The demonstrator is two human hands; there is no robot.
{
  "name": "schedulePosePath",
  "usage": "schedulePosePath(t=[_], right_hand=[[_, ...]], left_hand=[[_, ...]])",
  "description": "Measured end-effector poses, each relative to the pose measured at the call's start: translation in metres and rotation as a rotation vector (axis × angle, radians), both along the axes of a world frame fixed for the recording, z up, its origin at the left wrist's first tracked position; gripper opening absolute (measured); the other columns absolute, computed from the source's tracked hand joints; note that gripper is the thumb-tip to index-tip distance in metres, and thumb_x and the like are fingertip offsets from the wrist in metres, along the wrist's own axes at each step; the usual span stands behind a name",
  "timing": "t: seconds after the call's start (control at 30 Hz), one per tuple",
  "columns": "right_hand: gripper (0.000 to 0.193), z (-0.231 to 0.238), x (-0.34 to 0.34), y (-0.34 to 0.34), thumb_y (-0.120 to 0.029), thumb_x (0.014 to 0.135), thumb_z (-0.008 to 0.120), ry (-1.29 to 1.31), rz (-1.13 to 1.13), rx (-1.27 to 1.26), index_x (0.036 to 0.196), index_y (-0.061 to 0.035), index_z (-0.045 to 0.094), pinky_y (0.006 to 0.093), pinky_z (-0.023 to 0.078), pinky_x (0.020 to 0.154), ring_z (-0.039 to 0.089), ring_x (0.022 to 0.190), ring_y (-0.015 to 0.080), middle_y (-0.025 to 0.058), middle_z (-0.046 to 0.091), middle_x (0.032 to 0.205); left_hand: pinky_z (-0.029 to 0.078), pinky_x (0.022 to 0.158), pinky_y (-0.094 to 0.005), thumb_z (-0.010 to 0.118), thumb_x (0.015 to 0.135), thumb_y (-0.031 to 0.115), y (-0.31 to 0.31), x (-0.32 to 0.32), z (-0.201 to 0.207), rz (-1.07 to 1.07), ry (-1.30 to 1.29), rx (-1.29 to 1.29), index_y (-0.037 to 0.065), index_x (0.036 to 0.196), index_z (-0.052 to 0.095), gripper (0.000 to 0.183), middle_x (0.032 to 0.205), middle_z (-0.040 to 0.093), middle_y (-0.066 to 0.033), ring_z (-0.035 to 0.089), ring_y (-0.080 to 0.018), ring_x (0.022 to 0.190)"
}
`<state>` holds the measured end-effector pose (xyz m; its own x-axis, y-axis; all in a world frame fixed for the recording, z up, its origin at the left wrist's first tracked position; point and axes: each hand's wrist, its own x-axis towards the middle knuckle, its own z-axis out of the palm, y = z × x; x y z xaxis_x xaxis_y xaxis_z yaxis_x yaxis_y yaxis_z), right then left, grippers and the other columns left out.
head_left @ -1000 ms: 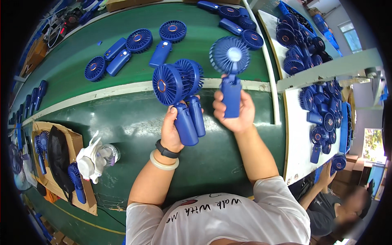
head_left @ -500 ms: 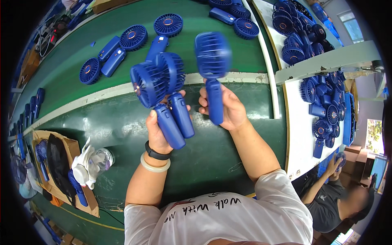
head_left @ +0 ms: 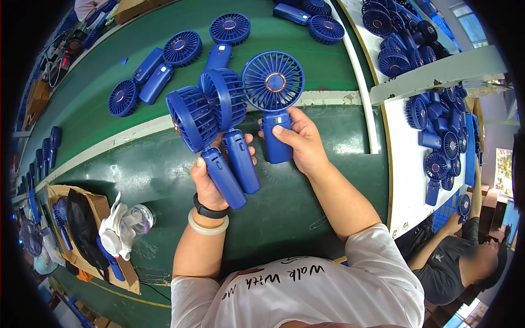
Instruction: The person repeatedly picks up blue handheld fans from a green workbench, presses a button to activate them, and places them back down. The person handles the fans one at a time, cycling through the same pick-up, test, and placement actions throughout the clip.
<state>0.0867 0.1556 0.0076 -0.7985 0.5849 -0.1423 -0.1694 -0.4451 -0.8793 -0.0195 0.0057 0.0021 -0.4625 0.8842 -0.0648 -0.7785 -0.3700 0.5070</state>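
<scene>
My left hand [head_left: 208, 186] is closed round the handles of two blue handheld fans, held side by side. The outer fan [head_left: 224, 179] and the inner fan [head_left: 242, 163] have their round slatted heads turned sideways, touching or nearly touching. My right hand [head_left: 304, 143] grips a third blue handheld fan [head_left: 278, 145] by its handle, thumb across the front just below a small display. Its round grille faces me, showing a copper-coloured ring at the centre. That head is close beside the inner fan's head. All three are above the green worktop [head_left: 295, 218].
Several blue fans [head_left: 181, 49] lie on the green belt [head_left: 109, 136] ahead. More are heaped on the white table [head_left: 402, 158] at right, beyond a white pipe [head_left: 358, 82]. At left are a cardboard tray [head_left: 93, 202], white gloves [head_left: 116, 229] and a clear jar [head_left: 143, 217]. A co-worker [head_left: 454, 262] holds a fan.
The fan in my right hand has turned from a blurred side view to face me, and its head has come left and lower. My left hand's fans have shifted slightly left.
</scene>
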Motion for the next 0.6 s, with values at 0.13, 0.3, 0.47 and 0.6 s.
schedulePosePath(t=[0.13, 0.3, 0.47, 0.6], right_hand=[[0.037, -0.0010, 0.0015, 0.0017, -0.008, 0.083, 0.063, 0.040, -0.007, 0.007, 0.117, -0.0014, 0.050, 0.0330, 0.050, 0.081, 0.064, 0.089, 0.0207, 0.0137, 0.063, 0.104], [0.035, 0.0004, -0.0004, 0.0013, -0.008, 0.082, 0.063, 0.016, 0.016, 0.012, 0.114, -0.0015, 0.052, 0.0333, 0.050, 0.083, 0.064, 0.091, 0.0206, 0.0135, 0.063, 0.104], [0.035, -0.0025, 0.0008, 0.0037, -0.007, 0.082, 0.064, 0.029, 0.026, 0.028, 0.114, -0.0018, 0.052, 0.0339, 0.049, 0.084, 0.063, 0.091, 0.0213, 0.0137, 0.063, 0.105], [0.035, -0.0040, 0.0007, 0.0032, -0.006, 0.081, 0.064, 0.013, 0.018, 0.012, 0.114, -0.0019, 0.051, 0.0343, 0.049, 0.084, 0.063, 0.091, 0.0220, 0.0141, 0.063, 0.105]], left_hand=[[0.048, 0.083, -0.0394, 0.058, 0.075, 0.061, -0.0011, 0.0006, 0.0006, -0.016, 0.048, -0.059, 0.003, 0.132, 0.037, 0.083, 0.118, 0.053, -0.0167, 0.058, -0.0243, 0.099], [0.047, 0.084, -0.0392, 0.058, 0.075, 0.060, -0.0019, -0.0007, -0.0011, -0.012, 0.026, -0.046, 0.000, 0.135, 0.034, 0.088, 0.118, 0.054, -0.0157, 0.057, -0.0236, 0.101], [0.048, 0.083, -0.0400, 0.061, 0.073, 0.057, -0.0021, -0.0010, 0.0018, -0.018, 0.045, -0.055, 0.000, 0.133, 0.036, 0.086, 0.115, 0.054, -0.0164, 0.058, -0.0248, 0.100], [0.049, 0.083, -0.0417, 0.065, 0.068, 0.051, -0.0008, 0.0008, 0.0032, -0.013, 0.023, -0.080, 0.000, 0.131, 0.036, 0.085, 0.116, 0.053, -0.0178, 0.058, -0.0268, 0.100]])
